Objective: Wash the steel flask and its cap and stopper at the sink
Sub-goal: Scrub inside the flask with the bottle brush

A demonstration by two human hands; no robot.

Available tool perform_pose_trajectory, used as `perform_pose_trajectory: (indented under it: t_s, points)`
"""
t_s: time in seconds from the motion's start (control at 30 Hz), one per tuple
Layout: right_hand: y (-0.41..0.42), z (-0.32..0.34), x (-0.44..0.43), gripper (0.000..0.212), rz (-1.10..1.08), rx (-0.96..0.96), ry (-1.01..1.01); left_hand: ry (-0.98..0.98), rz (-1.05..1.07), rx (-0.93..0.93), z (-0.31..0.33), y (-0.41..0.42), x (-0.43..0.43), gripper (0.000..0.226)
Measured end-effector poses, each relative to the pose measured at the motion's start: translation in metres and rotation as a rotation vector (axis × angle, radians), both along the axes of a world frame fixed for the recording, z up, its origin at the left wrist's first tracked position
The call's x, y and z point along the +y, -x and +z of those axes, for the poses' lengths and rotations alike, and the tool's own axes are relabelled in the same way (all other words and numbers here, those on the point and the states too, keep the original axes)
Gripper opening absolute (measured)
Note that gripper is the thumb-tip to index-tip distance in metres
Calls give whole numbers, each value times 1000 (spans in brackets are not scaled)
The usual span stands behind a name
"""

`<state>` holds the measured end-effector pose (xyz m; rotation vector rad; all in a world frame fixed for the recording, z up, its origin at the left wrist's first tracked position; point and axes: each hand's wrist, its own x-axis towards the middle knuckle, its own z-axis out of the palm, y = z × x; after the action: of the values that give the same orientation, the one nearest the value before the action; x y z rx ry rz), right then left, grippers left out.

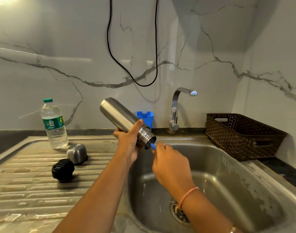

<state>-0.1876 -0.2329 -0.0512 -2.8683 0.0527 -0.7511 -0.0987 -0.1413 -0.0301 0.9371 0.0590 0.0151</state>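
Holding the flask [118, 116] tilted over the sink [228, 174] in my left hand [128, 147], mouth right at my right hand [169, 165], which pinches a blue handle [152, 145] poking inside.

A water bottle [54, 123] stands at the drainboard's [26, 190] back edge, a blue holder [146, 117] against the wall [211, 47], a brown basket [241, 135] in the counter's [286, 172] right corner.

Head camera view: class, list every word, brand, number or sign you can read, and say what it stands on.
No text is readable.
Plastic water bottle: its green label has print, too small and blurred to read.
Steel flask, cap, stopper, blue handle, basket: no lettering visible.
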Motion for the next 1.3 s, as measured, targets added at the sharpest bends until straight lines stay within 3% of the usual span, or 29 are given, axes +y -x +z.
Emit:
perform_pose_trajectory:
  t_s: [0.07,0.1,0.13,0.23,0.27,0.3,0.33,0.37,0.43,0.47,0.5,0.57,0.6,0.7,0.73,0.77,0.8,0.9,0.93,0.97,1.0,1.03,1.1,1.13,1.17,1.2,1.23,1.3]
  points:
    - [-3,0,4,30,-5,-5,4,29,-4,16,0,0,2,73]
    - [-4,2,5,28,20,25,-103,23,-8,14,0,0,3,72]
    - [-7,3,5,26,70,76,-296,8,-14,7,0,0,4,72]
    - [-9,9,-2,30,229,375,-1264,-32,-48,-28,-1,-1,5,75]
    - [-7,10,-5,31,266,409,-1444,-42,-57,-41,-1,-1,5,77]
    - [-7,9,-8,30,280,410,-1484,-55,-59,-53,0,-1,4,79]
    - [-5,9,-9,28,266,378,-1373,-69,-54,-62,0,-1,3,80]
    - [-5,8,-10,26,223,314,-1113,-83,-43,-67,1,-2,3,81]
    - [-4,2,-11,25,88,151,-352,-100,-10,-54,1,-3,2,80]
    - [-3,1,-8,27,44,108,-115,-96,7,-40,0,-3,2,79]
    - [-4,0,-5,29,11,79,-25,-85,19,-21,-1,-3,2,78]
    - [-8,1,1,27,3,95,-132,-71,24,16,-4,-4,3,77]
    - [-10,2,1,26,49,136,-323,-72,17,27,-4,-4,5,77]
    - [-14,5,-8,34,247,463,-1261,-32,-14,30,-4,-4,9,73]
    - [-12,5,-13,35,280,499,-1409,-24,-20,26,-3,-4,10,73]
    - [-11,5,-18,36,292,496,-1403,-31,-24,21,-2,-4,9,73]
    - [-8,5,-19,35,276,458,-1240,-49,-24,16,-1,-4,9,74]
    - [-4,1,-14,29,16,214,-181,-88,18,26,0,-4,4,75]
    - [-4,-1,-9,26,-22,141,-28,-88,37,38,0,-3,3,74]
    - [-5,-3,-4,26,-34,101,-28,-86,53,52,0,-3,2,73]
    - [-8,-4,0,26,-14,119,-153,-91,62,65,-1,-4,3,73]
    - [-11,-3,-1,27,58,174,-415,-102,60,72,-2,-5,4,72]
    - [-16,-1,-5,34,228,490,-1218,-107,33,54,-4,-6,7,70]
    - [-16,-1,-8,37,279,594,-1493,-98,16,42,-4,-6,8,69]
    - [-16,-2,-11,38,302,619,-1606,-90,2,33,-4,-5,9,69]
    - [-16,-2,-14,38,307,592,-1585,-91,-2,28,-4,-6,8,70]
    - [-14,-2,-14,36,295,521,-1425,-100,6,28,-4,-6,8,70]
    - [-10,-5,-11,27,200,294,-759,-114,44,48,-2,-8,9,71]
